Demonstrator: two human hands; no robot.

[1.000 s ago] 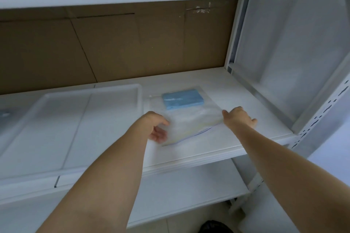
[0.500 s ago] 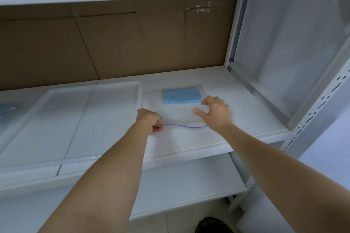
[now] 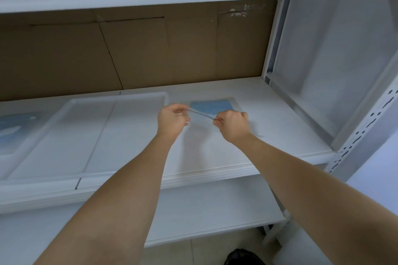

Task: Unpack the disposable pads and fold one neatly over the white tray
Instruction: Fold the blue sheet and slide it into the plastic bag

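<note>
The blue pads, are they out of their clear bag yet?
Not yet. The blue pads lie inside the bag; both hands pinch its near edge.

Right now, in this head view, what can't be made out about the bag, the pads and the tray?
- Bag: whether its seal is open; left hand and right hand cover both ends.
- Blue pads: their count; too small, lower edge hidden.
- White tray: left end cut off by the edge.
</note>
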